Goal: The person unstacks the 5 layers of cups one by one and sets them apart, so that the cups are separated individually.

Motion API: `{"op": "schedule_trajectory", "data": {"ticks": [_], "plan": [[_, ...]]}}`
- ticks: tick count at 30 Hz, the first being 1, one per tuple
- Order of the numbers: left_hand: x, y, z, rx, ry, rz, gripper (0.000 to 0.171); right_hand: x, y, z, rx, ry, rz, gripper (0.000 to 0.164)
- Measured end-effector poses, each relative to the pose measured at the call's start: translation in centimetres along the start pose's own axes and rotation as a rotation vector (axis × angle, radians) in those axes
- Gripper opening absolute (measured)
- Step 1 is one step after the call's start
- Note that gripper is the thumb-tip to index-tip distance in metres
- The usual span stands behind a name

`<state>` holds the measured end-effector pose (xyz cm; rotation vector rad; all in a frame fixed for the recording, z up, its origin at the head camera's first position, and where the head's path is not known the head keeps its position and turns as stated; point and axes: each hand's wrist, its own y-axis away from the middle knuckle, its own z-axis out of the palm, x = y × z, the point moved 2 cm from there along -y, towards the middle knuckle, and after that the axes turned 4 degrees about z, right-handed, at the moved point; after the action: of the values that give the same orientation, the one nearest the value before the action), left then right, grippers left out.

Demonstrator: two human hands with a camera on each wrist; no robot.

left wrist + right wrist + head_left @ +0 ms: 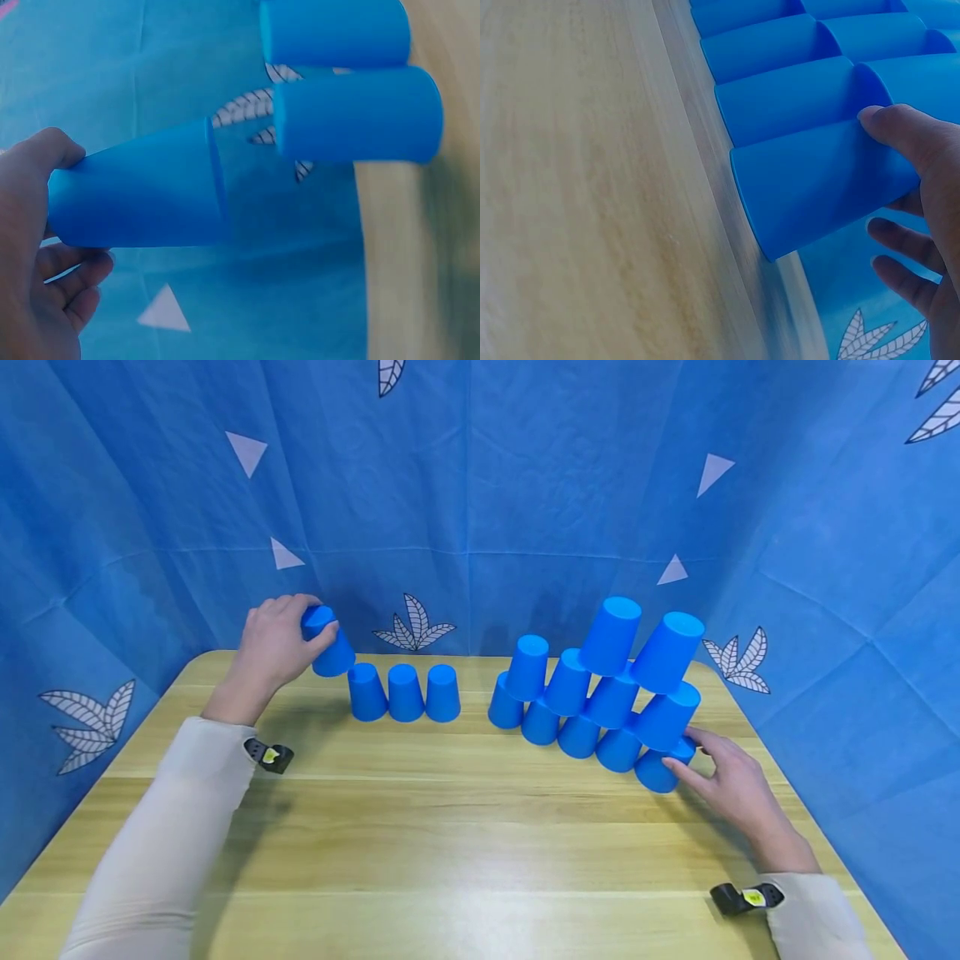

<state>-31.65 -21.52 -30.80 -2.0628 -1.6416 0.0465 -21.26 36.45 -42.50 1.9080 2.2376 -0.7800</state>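
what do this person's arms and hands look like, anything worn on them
The left sleeve and right sleeve are plain off-white and long. At each sleeve's end sits a black band with a small black block and a yellow mark. The left hand and right hand are bare, without gloves.

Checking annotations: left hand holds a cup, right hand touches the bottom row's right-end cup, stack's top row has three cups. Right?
The top row has two cups, not three, per the head view. Rest stands: left hand holds a cup, right hand touches the bottom row's right-end cup.
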Motion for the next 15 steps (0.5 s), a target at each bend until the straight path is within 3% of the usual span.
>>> {"op": "schedule_trajectory", "data": {"ticks": [7, 15], "plan": [[-2.7, 0.4, 0.7, 0.002, 0.031, -0.069, 0.057, 0.1, 0.0, 0.0, -0.004, 0.0, 0.011, 0.062], [-4.7, 0.9, 2.4, -0.031, 0.039, -0.091, 0.062, 0.1, 0.0, 0.0, -0.015, 0.0, 0.024, 0.064]]}}
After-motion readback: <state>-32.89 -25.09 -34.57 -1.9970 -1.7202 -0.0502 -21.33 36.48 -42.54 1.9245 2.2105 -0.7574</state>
